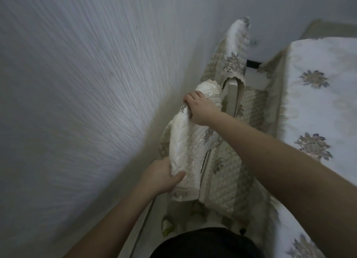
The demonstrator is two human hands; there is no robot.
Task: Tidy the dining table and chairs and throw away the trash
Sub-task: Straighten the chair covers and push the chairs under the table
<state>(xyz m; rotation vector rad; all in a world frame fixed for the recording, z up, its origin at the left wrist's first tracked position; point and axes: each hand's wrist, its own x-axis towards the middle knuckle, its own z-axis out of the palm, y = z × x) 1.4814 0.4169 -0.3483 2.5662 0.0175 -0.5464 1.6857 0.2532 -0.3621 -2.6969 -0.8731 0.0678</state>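
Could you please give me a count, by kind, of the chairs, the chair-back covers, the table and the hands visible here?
Chairs: 2, near chair and far chair
Chair-back covers: 2, near cover, far cover
Table: 1
Hands: 2, left hand, right hand, both gripping the near cover
Total: 7

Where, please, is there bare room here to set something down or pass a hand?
The tablecloth on the right lies bare between its embroidered flowers. The near chair's quilted seat is bare beside the hanging cover. It is crowded at the chair-back cover, gripped by the left hand and right hand, tight against the wall.
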